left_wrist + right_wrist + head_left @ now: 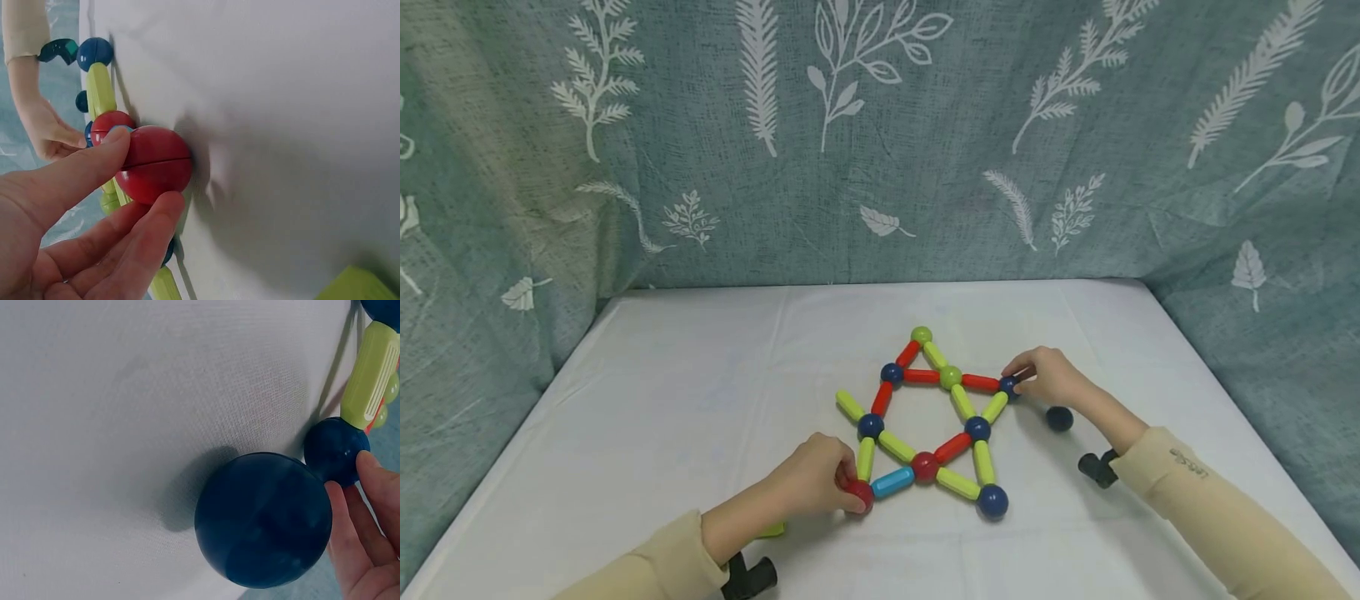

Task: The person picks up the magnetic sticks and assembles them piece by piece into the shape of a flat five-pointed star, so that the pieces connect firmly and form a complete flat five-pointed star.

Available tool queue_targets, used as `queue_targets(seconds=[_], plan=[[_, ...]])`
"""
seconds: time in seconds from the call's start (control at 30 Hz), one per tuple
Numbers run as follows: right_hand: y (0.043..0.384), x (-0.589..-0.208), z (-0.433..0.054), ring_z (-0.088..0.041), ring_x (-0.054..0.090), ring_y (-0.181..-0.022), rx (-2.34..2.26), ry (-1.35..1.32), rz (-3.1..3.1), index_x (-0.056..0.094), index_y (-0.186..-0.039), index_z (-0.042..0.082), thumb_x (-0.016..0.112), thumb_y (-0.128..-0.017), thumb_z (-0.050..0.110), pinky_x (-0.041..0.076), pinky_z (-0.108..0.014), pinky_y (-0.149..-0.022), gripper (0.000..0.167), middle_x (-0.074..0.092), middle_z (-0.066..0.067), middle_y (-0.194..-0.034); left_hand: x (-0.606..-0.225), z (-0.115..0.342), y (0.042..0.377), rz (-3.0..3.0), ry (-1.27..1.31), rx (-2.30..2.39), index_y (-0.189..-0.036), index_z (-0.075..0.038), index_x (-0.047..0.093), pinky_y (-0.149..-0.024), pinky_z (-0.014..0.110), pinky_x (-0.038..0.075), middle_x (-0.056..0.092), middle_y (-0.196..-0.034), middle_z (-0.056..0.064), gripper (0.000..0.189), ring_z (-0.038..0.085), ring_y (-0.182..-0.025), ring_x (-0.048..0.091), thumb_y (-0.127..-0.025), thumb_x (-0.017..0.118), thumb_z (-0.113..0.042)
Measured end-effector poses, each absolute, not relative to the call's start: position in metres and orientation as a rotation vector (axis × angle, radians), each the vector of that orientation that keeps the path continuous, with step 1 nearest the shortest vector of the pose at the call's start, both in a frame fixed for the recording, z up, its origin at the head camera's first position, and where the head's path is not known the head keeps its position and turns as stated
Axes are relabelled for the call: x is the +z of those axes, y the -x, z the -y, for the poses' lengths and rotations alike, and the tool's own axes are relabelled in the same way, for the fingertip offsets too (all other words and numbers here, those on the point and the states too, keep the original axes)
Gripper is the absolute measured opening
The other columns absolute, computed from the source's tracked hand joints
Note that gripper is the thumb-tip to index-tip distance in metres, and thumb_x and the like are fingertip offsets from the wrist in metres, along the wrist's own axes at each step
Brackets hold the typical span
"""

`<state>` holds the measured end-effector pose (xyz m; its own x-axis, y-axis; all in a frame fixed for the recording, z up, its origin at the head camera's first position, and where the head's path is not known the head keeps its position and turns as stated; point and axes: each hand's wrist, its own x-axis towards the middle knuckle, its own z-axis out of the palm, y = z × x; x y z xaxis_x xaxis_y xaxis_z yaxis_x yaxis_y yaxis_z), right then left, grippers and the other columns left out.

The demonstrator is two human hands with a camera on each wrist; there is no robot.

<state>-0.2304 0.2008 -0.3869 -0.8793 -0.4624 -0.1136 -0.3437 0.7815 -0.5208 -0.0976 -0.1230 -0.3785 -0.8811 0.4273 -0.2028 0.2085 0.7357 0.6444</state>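
A flat star-like frame of coloured rods and balls lies on the white table. At its near left corner my left hand pinches a red ball between thumb and fingers. A blue rod and a yellow-green rod meet that ball. My right hand pinches a dark blue ball at the frame's right corner, where a red rod and a yellow-green rod join. Another red ball sits at the near middle. One yellow-green rod sticks out leftward with a free end.
A loose dark blue ball lies just right of the frame, below my right hand. Partly behind my left forearm is a yellow-green piece. A patterned green cloth hangs behind the table.
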Motion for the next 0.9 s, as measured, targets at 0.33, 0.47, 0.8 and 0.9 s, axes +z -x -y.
queue_targets(seconds=[0.33,0.47,0.8,0.9], plan=[[0.232,-0.386,-0.202,-0.035,0.059,-0.098,-0.723,0.617,-2.74,0.066,-0.102,-0.003,0.064,-0.079,-0.006,0.048,-0.043,-0.081,0.023,0.064,-0.019,-0.104,-0.365,0.132,0.089,-2.604,-0.396,0.83,-0.087,-0.004,0.068,-0.067,0.031,0.049,0.063,-0.079,-0.001,0.02,0.013,-0.074,0.056,-0.073,0.076,-0.015],[0.233,-0.387,-0.201,-0.035,0.058,-0.099,-0.724,0.598,-2.735,0.066,-0.102,-0.002,0.063,-0.08,-0.005,0.048,-0.043,-0.082,0.023,0.063,-0.019,-0.105,-0.358,0.166,0.084,-2.624,-0.439,0.78,-0.096,-0.007,0.068,-0.074,0.039,0.048,0.064,-0.089,-0.002,0.024,0.019,-0.085,0.056,-0.075,0.074,-0.018],[0.233,-0.389,-0.201,-0.035,0.058,-0.098,-0.727,0.605,-2.736,0.066,-0.102,-0.003,0.064,-0.079,-0.005,0.048,-0.043,-0.081,0.023,0.064,-0.018,-0.104,-0.393,0.236,0.055,-2.545,-0.491,0.996,-0.099,-0.009,0.066,-0.062,0.026,0.047,0.063,-0.096,-0.004,0.039,0.008,-0.081,0.055,-0.068,0.079,-0.029],[0.233,-0.389,-0.202,-0.035,0.059,-0.098,-0.735,0.6,-2.741,0.066,-0.102,-0.003,0.064,-0.079,-0.005,0.048,-0.044,-0.081,0.023,0.064,-0.019,-0.103,-0.401,0.24,0.051,-2.558,-0.479,1.038,-0.096,-0.009,0.066,-0.06,0.022,0.046,0.063,-0.093,-0.005,0.035,0.003,-0.077,0.053,-0.069,0.079,-0.026]])
